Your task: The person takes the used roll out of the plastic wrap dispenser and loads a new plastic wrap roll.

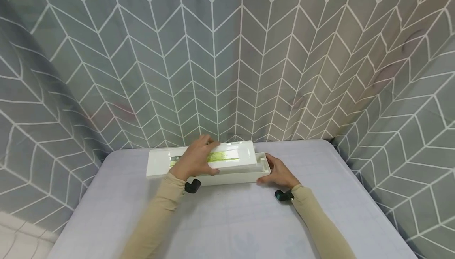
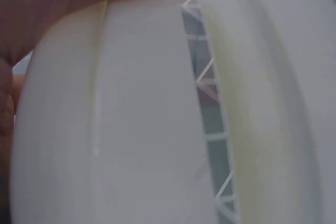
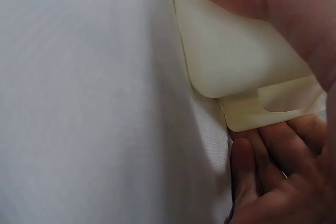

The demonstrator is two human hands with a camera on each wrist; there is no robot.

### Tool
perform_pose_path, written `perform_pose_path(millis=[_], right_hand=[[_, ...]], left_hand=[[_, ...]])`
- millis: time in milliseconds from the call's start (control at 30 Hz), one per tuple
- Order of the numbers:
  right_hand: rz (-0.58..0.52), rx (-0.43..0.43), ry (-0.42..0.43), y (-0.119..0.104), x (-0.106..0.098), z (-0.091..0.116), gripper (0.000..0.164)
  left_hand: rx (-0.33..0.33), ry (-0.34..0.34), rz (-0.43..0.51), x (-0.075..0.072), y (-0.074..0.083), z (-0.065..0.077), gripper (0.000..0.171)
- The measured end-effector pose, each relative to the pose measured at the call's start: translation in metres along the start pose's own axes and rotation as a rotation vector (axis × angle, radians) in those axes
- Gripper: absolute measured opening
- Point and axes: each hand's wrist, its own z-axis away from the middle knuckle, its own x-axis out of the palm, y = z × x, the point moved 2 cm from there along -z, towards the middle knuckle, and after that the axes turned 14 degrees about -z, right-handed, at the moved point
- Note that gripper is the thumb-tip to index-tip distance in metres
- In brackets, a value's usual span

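Observation:
A long white box (image 1: pixel 231 179) lies crosswise near the table's far edge. Its white lid (image 1: pixel 246 152), printed with a yellow-green strip, sits raised and shifted left, exposing the box's right end. My left hand (image 1: pixel 195 159) grips the lid from above across its width, thumb on the near side. At the right end, my right hand (image 1: pixel 280 172) holds the box between the thumb in front and the fingers behind. Up close in the right wrist view, the thumb lies over the box wall (image 3: pixel 236 51). The box's contents are mostly hidden under the lid.
A pale patterned cloth covers the table (image 1: pixel 231 223). Grey curtains (image 1: pixel 227 61) with white zigzag lines hang behind it and along both sides. Small black cameras (image 1: pixel 282 195) are strapped to both wrists, over beige sleeves.

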Motion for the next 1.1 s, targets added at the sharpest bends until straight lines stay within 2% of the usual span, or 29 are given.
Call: perform_pose_path(millis=[233, 467, 633, 833, 1100], right_hand=[[-0.009, -0.022, -0.017, -0.001, 0.004, -0.002, 0.101], [-0.021, 0.004, -0.006, -0.002, 0.005, -0.003, 0.106], [-0.023, 0.005, -0.011, -0.005, 0.006, -0.004, 0.106], [-0.009, 0.001, 0.000, -0.005, 0.005, -0.005, 0.106], [-0.017, 0.010, 0.008, 0.000, 0.001, -0.001, 0.104]], left_hand=[[-0.004, -0.071, 0.005, 0.022, 0.019, -0.012, 0.095], [-0.010, -0.085, 0.029, 0.038, 0.027, -0.020, 0.093], [-0.018, -0.119, 0.056, 0.048, 0.028, -0.025, 0.092], [-0.037, -0.167, 0.079, 0.055, 0.027, -0.030, 0.093], [-0.023, -0.177, 0.093, 0.058, 0.031, -0.035, 0.093]])
